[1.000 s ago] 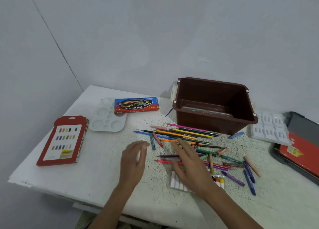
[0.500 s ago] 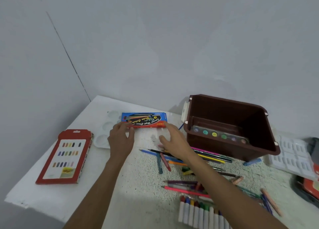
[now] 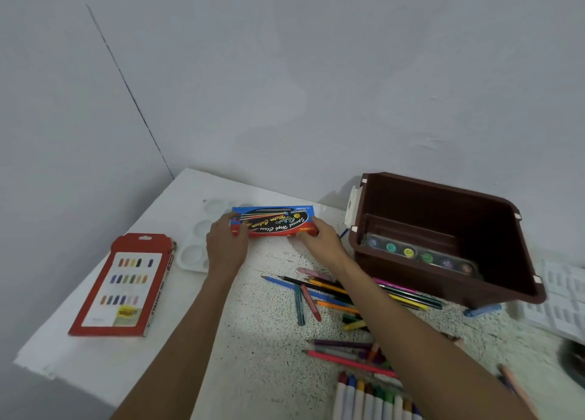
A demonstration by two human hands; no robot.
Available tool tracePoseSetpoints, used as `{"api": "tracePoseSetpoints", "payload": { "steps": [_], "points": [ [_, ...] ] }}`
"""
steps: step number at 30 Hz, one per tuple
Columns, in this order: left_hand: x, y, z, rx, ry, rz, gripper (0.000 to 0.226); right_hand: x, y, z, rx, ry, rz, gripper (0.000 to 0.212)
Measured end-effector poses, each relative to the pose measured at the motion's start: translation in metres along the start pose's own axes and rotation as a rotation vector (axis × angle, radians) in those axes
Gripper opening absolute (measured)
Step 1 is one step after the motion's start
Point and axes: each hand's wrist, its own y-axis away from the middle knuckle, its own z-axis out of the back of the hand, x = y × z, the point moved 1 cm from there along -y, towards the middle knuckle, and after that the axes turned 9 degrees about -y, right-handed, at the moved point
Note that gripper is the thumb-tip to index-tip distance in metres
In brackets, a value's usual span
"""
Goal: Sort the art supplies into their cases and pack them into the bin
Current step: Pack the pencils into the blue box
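White table [image 3: 253, 308]: blue-red case [image 3: 273, 223] gripped at ends by left hand [image 3: 226, 245], right hand [image 3: 321, 240].

bare forearms [image 3: 202, 318], bare left grip [image 3: 226, 245], bare right grip [image 3: 319, 242].

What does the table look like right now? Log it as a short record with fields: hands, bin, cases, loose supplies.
left hand: grips the left end of the blue and red box
right hand: grips the box's right end
box position: far side of the table, overlapping the white palette in view
brown bin: holds a paint pot strip
red case: flat near the table's left edge
loose pencils and crayons: scattered in front of the bin
markers: in a row at the near edge
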Motion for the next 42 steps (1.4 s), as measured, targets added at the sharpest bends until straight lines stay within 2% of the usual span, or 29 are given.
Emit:
{"api": "tracePoseSetpoints", "payload": {
  "steps": [5, 13, 14, 16, 19, 21, 29, 35, 42],
  "points": [
    [-0.004, 0.015, 0.011, -0.077, 0.230, 0.158, 0.032, 0.004, 0.022, 0.000, -0.084, -0.071, 0.049, 0.020],
    [-0.004, 0.054, 0.030, -0.106, 0.360, 0.244, 0.043, 0.006, 0.080, 0.010, -0.155, -0.056, 0.016, 0.008],
    [-0.003, 0.060, 0.032, -0.090, 0.363, 0.236, 0.040, 0.004, 0.088, 0.011, -0.161, -0.059, 0.013, 0.017],
    [-0.001, 0.073, 0.034, -0.064, 0.352, 0.205, 0.033, -0.001, 0.103, 0.014, -0.175, -0.074, -0.012, 0.022],
    [0.001, 0.096, 0.035, -0.005, 0.366, 0.166, 0.029, -0.014, 0.126, 0.022, -0.206, -0.135, -0.054, 0.016],
    [0.001, 0.113, 0.035, 0.037, 0.364, 0.139, 0.028, -0.022, 0.143, 0.029, -0.243, -0.141, -0.061, 0.020],
    [-0.010, 0.178, 0.028, 0.172, 0.343, 0.055, 0.031, -0.039, 0.216, 0.058, -0.302, -0.147, -0.009, 0.014],
    [-0.021, 0.214, 0.025, 0.186, 0.329, 0.010, 0.027, -0.052, 0.256, 0.069, -0.399, -0.296, -0.009, 0.012],
    [-0.026, 0.242, 0.028, 0.175, 0.442, 0.015, 0.025, -0.070, 0.285, 0.071, -0.561, -0.439, 0.048, 0.010]
  ]
}}
